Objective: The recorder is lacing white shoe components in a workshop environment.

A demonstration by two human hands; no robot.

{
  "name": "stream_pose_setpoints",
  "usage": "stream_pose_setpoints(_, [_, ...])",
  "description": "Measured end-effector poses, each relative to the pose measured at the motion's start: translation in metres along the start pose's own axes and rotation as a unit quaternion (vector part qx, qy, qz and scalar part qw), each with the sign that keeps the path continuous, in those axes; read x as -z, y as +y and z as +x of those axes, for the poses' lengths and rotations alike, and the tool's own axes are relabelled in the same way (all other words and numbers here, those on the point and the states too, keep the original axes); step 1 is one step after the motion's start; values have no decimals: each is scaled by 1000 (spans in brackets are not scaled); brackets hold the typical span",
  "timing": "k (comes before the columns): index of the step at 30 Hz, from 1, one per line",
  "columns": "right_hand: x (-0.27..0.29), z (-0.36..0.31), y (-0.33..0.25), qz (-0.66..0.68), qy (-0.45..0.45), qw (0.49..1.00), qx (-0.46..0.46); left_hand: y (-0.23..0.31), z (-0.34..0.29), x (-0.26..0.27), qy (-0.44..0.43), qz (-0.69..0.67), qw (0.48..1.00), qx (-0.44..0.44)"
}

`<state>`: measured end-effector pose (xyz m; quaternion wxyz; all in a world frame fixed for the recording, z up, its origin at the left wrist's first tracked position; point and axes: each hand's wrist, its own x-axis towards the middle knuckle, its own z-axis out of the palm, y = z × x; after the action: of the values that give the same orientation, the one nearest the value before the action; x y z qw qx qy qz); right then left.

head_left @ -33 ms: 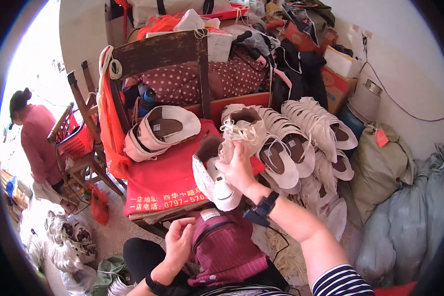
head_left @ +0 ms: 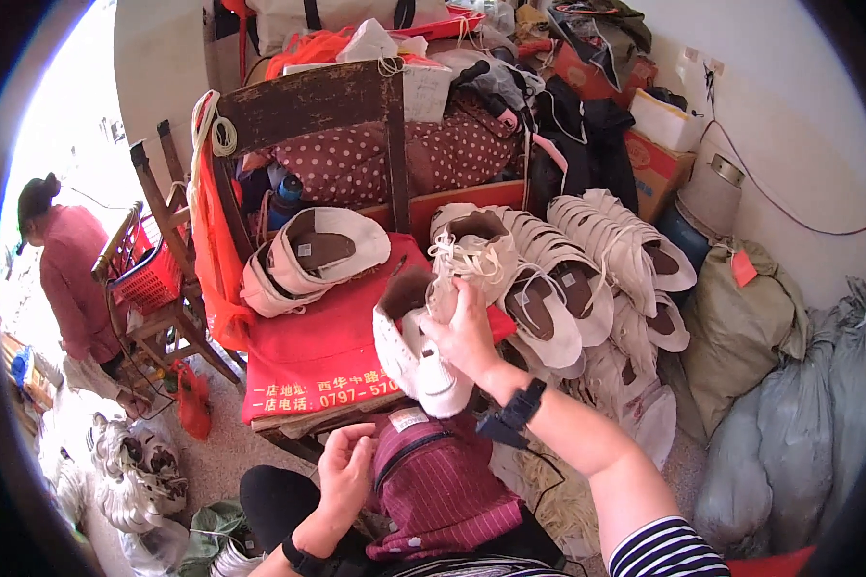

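My right hand [head_left: 464, 337] is closed on a white shoe upper [head_left: 431, 370] with a brown lining, above the front right of a red-covered chair seat [head_left: 298, 356]. Beyond my fingers, more white shoe uppers [head_left: 481, 240] with loose laces stand packed in a row. A nested pair of pale uppers [head_left: 327, 245] rests at the back left of the seat. My left hand [head_left: 344, 466] hovers lower, beside a maroon striped cloth [head_left: 443, 490] on my lap. Its fingers are half bent, and I see nothing in them.
Stacked rows of uppers [head_left: 616, 231] extend to the right, by a tan sack [head_left: 751, 337] and grey sacks [head_left: 799, 413]. The wooden chair back [head_left: 308, 101] rises ahead. At the left, a person in pink [head_left: 75, 269] stands near a red basket [head_left: 149, 274]; bundled uppers [head_left: 135, 471] lie below.
The shoe upper in my right hand has dipped very slightly toward me. Both hands are otherwise almost where they were.
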<state>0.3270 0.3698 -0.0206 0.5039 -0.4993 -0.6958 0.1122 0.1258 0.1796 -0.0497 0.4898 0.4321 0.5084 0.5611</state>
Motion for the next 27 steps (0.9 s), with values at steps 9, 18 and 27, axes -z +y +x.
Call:
stream_pose_setpoints(9, [4,-81,-39,344,-165,899,-214,0,2,-3,43,-102,993,-31])
stream_pose_setpoints(18, [44,-151,-53,89,-177,980,-12,-21,-18,-5,12,102,987,-125])
stream_pose_setpoints(27, [47,-132,-45,86,-237,968,-8,-21,-4,-19,-40,59,995,-68])
